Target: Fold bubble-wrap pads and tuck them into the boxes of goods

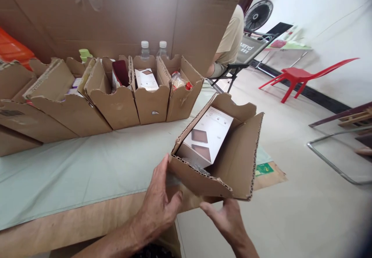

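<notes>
In front of me is an open-topped cardboard box (pixel 241 161), turned at an angle over the table's right end. A white printed carton (pixel 216 126) with brown pictures leans inside it, and some clear plastic (pixel 196 165) lies at its near end. My left hand (pixel 159 200) grips the box's near left side, thumb apart from the fingers. Beneath the near right corner, my right hand (pixel 228 221) supports the box, its fingers mostly hidden under the cardboard. Whether the box's underside touches the table cannot be seen.
Several similar cardboard boxes (pixel 114 110) stand in a row on the pale green cloth (pixel 116 165), holding cartons and packets. Two clear bottles (pixel 162 50) show behind them, before a tall cardboard panel (pixel 116 18). A seated person (pixel 229 37), a red chair (pixel 302 76) and a fan (pixel 258 16) are beyond.
</notes>
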Motion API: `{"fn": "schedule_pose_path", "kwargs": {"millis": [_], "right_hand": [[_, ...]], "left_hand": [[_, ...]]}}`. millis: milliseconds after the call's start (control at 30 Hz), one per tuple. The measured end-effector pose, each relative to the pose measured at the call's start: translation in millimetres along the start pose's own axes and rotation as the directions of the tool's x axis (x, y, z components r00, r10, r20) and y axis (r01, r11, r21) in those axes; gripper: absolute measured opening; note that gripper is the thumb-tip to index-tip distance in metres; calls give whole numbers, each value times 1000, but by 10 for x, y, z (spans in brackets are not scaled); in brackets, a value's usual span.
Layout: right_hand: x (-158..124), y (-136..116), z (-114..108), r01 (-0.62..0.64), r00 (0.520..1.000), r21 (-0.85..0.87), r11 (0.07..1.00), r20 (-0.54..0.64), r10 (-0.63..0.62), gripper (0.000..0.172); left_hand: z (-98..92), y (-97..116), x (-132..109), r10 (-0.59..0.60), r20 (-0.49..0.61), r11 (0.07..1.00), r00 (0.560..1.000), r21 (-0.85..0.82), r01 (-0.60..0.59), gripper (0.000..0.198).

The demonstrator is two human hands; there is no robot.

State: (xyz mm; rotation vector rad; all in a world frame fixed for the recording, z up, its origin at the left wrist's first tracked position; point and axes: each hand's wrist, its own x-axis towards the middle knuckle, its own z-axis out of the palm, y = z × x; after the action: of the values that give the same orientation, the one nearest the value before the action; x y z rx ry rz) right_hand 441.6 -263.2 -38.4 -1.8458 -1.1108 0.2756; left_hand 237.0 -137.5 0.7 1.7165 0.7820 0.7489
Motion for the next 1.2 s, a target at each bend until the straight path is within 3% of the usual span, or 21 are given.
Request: {"fn": "schedule_pose_path", "kwargs": {"millis": [67, 133, 267, 367, 467, 600, 700, 833, 1067, 1200], "right_hand": [[57, -135, 84, -32, 999, -76, 997, -5, 31, 57], [180, -219, 97, -64, 998, -95, 993, -19, 63, 48], [390, -185, -50, -121, 992, -23, 992, -23, 120, 47], [531, -66, -189, -121, 991, 71, 990, -41, 124, 47], [730, 54, -271, -124, 985, 113, 986, -102, 135, 54], [1094, 169, -300, -110, 987, 82, 991, -106, 118, 56], [1428, 228, -316, -51, 992, 106, 993, -109, 62, 58], [1911, 298, -327, -27, 995, 116, 993, -94, 38, 58], [2717, 302, -133, -21, 999, 91, 996, -40, 25, 59], [3008, 265, 11, -20, 999, 71, 997, -26, 22, 51]], "left_hand": [[134, -3, -9, 7, 10, 1000, 1000, -15, -6, 84], [253, 1, -47, 30, 25, 1000, 999, -5, -30, 88], [432, 55, -41, 92, 105, 994, 990, 41, -97, 99], [510, 137, 134, 91, 200, 991, 975, 80, -109, 100], [498, 189, 403, 82, 306, 980, 948, 150, -134, 98], [358, 89, 652, 93, 268, 907, 959, 374, -192, 90], [261, -68, 663, 111, 279, 803, 954, 540, -252, 72], [252, -186, 584, 158, 321, 721, 934, 609, -332, 49], [297, -177, 581, 168, 310, 719, 936, 611, -332, 49], [293, -137, 604, 131, 339, 715, 932, 619, -325, 52]]}}
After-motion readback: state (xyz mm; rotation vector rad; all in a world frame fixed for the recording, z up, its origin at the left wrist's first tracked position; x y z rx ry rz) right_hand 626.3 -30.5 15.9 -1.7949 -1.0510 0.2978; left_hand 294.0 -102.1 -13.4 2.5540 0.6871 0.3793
